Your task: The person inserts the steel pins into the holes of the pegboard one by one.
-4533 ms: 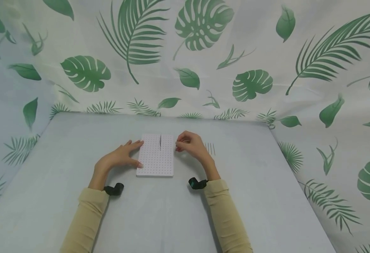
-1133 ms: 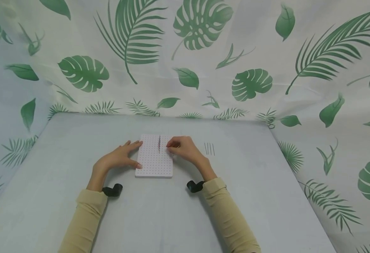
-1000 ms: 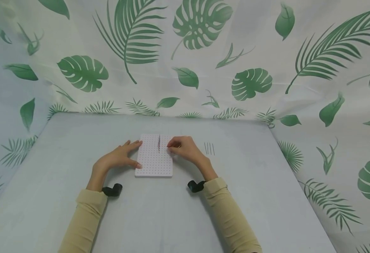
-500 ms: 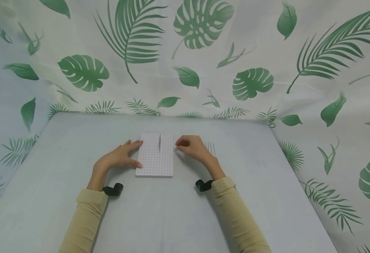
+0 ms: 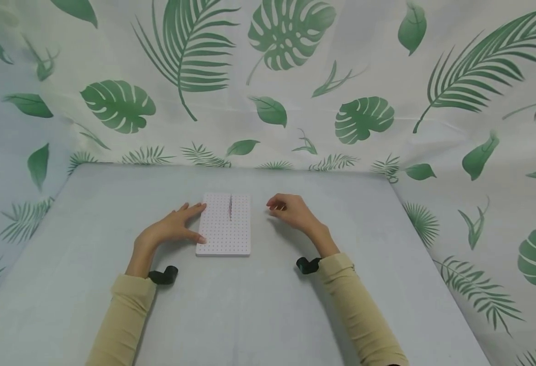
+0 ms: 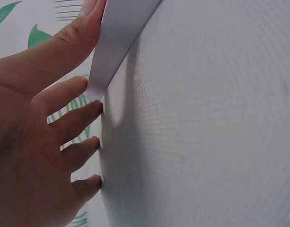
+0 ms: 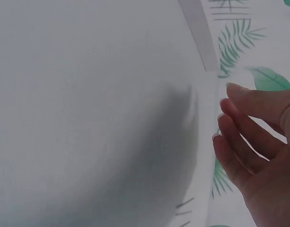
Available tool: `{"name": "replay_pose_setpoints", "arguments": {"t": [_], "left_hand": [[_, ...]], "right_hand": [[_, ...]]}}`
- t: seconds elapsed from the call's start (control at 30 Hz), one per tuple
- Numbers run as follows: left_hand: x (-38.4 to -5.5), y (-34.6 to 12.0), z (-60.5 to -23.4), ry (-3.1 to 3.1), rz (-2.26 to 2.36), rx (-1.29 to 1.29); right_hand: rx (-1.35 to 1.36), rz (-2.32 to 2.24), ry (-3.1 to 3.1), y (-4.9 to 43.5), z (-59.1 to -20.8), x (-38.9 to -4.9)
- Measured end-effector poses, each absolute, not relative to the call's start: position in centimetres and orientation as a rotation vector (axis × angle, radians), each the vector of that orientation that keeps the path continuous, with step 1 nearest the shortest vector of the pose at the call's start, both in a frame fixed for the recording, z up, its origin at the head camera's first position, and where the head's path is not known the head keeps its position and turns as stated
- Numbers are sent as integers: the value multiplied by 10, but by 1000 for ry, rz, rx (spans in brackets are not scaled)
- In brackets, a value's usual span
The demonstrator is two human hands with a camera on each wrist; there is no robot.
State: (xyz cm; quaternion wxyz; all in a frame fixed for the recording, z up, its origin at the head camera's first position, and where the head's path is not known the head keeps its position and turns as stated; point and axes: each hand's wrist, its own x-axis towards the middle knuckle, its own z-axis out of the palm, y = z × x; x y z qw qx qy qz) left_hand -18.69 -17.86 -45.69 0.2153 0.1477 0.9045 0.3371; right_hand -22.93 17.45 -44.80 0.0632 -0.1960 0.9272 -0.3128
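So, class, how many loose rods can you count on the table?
3 visible, near the right wrist view's bottom edge: upper rod, middle rod, lower rod. More may be cut off there or hidden behind the right hand.

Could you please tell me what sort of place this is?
Probably a recording booth or staged workspace: leaf-printed sheeting behind and beside a plain pale table, and a black camera-like device at each wrist.

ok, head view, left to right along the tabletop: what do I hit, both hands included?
left hand → white perforated board with a row of thin rods standing in it → right hand
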Motion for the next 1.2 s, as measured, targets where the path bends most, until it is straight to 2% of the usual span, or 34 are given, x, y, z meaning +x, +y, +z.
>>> {"name": "replay_pose_setpoints", "arguments": {"t": [1.2], "left_hand": [[-185, -179, -458, 2521, 947, 417]], "right_hand": [[-481, -772, 2924, 251, -453, -231]]}}
